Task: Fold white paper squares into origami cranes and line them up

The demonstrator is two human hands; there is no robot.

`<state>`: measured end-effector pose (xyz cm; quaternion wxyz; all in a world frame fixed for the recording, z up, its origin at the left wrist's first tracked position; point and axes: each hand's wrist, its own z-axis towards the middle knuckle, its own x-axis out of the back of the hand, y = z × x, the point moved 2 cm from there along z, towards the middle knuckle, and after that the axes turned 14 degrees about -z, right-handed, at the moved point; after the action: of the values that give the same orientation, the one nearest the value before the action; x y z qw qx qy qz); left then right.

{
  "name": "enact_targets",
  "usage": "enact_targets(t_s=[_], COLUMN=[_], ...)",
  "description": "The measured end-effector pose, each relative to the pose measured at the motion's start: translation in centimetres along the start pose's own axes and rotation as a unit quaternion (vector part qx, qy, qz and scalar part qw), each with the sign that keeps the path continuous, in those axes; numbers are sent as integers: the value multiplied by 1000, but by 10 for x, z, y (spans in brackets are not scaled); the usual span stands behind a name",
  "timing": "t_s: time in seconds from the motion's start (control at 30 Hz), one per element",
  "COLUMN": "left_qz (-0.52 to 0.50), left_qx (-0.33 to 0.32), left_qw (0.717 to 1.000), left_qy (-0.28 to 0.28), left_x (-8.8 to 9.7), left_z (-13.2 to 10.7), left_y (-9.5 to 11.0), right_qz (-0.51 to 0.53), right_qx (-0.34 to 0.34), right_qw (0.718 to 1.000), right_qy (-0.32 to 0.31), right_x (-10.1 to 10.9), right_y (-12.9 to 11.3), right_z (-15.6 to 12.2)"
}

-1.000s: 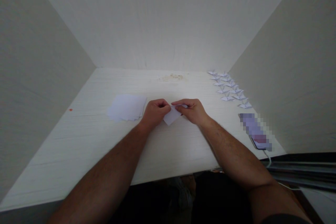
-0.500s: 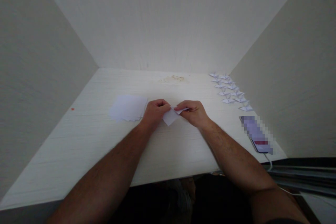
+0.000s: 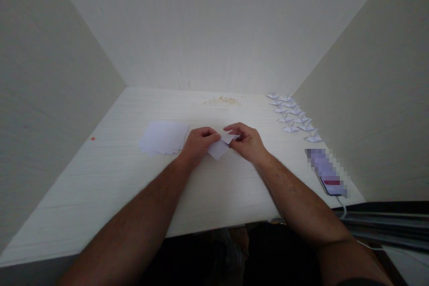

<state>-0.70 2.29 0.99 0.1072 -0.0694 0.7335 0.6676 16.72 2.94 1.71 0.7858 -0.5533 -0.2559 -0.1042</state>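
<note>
Between my hands, over the middle of the white table (image 3: 214, 201), is a small folded piece of white paper (image 3: 217, 149). My left hand (image 3: 201, 140) pinches its left side with the thumb on top. On the right, my right hand (image 3: 246, 140) holds a raised flap of the paper, its forefinger lifted and thumb underneath. The fingers partly cover the folds. Just left of my left hand lies a stack of white paper sheets (image 3: 164, 136), slightly fanned.
Several folded paper cranes (image 3: 291, 128) stand in rows at the back right. A phone (image 3: 323, 170) with a white cable (image 3: 342, 208) lies near the right edge. Walls enclose the table at the back and both sides. A small orange speck (image 3: 93, 138) is at the left.
My right forefinger and thumb have spread, with the forefinger lifted off the paper. The flap at the right now shows more. My left hand has stayed nearly in place.
</note>
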Motion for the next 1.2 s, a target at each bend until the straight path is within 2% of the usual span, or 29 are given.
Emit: enact_targets(t_s=[0.1, 0.27, 0.63, 0.93, 1.2], left_qz=[-8, -28, -14, 51, 122], left_qx=[7, 22, 21, -1, -48], left_qw=[1000, 999, 999, 998, 991], left_qy=[15, 14, 20, 22, 18], left_x=[2, 4, 2, 3, 0], left_z=[2, 3, 4, 0, -3], left_y=[-3, -5, -4, 2, 10], right_qz=[46, 75, 46, 71, 141], right_qx=[-29, -26, 11, -28, -98], right_qw=[999, 997, 999, 997, 981], right_qy=[-5, -10, -20, -18, -91], right_x=[-1, 1, 3, 3, -2], right_y=[1, -1, 4, 1, -3], right_z=[1, 2, 2, 2, 5])
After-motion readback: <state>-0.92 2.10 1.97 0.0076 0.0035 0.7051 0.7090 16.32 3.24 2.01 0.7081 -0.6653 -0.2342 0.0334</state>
